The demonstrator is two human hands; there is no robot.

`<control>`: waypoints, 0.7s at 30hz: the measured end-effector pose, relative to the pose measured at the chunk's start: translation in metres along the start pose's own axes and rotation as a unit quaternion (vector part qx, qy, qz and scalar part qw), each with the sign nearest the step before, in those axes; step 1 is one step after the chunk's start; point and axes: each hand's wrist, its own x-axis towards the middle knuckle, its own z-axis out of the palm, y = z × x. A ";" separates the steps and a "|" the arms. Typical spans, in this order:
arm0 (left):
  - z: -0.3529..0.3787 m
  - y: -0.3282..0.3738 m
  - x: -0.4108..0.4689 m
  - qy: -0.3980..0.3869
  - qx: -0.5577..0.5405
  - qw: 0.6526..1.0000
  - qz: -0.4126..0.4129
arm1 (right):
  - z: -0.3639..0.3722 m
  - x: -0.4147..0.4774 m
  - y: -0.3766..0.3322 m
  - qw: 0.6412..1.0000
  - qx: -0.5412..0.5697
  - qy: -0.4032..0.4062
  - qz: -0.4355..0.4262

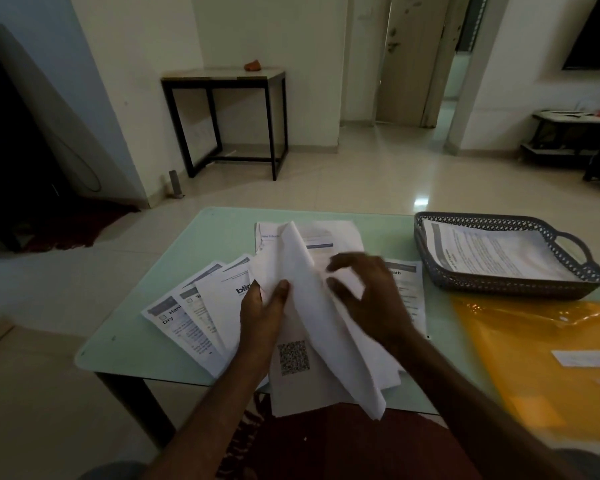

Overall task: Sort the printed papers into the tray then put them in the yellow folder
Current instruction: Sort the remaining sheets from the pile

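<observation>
Several printed papers (201, 306) lie fanned out on the pale green glass table (125, 348). My left hand (262, 317) pinches the left edge of a white sheet (312, 306) that is lifted and curling over the pile. My right hand (368, 299) hovers just right of that sheet with fingers spread and curled, slightly blurred. A dark lattice tray (513, 285) at the table's far right holds a printed page (492, 251). The yellow folder (541, 362) lies flat in front of the tray, at the right edge.
A sheet with a QR code (293, 356) overhangs the table's near edge. Beyond the table is tiled floor, a black-framed side table (229, 77) against the wall, and a low shelf (568, 133) at the far right.
</observation>
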 end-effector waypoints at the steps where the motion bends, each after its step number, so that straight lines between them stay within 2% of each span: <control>1: 0.000 0.002 -0.001 0.001 -0.010 1.000 -0.001 | -0.005 0.004 0.006 0.997 -0.005 0.040 0.066; 4: 0.002 0.006 -0.002 0.001 -0.027 1.000 0.000 | -0.023 0.009 0.025 0.966 0.074 0.063 0.238; 7: 0.002 0.006 -0.003 0.001 -0.019 1.000 0.002 | -0.032 0.010 0.034 0.935 0.207 0.051 0.284; 14: 0.001 0.004 -0.002 0.009 -0.019 1.000 0.000 | -0.037 0.012 0.021 0.952 0.173 0.077 0.240; 19: -0.001 0.000 -0.002 -0.012 -0.043 0.999 -0.008 | -0.030 0.003 -0.005 0.959 0.239 -0.085 0.128; 21: -0.002 -0.004 -0.002 -0.020 -0.038 0.999 -0.011 | -0.018 -0.003 -0.013 0.955 0.247 -0.116 0.113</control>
